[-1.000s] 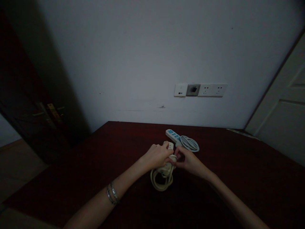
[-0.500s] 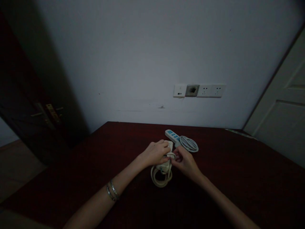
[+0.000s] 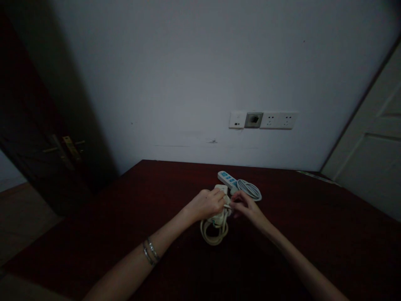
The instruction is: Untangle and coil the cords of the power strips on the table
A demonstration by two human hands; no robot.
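A white power strip lies on the dark red table, partly hidden under my left hand. The cream power cord is looped at the strip's near end, and some of it crosses over the strip. My left hand is closed, with its curled fingers on the cord above the strip; its fingertips are partly hidden. Close beside it on the right, my right hand is at the cord's loose part. A gap shows between its thumb and bent index finger, and I see nothing gripped there.
Just behind my hands lies a second power strip with blue sockets, its grey cord coiled at its right. Wall sockets sit above the table. A dark door stands at the left, a pale one at the right.
My left hand has gone from lying flatter over the strip to a closed grip at the cord. My right hand's fingers have loosened from the cord and moved slightly right.
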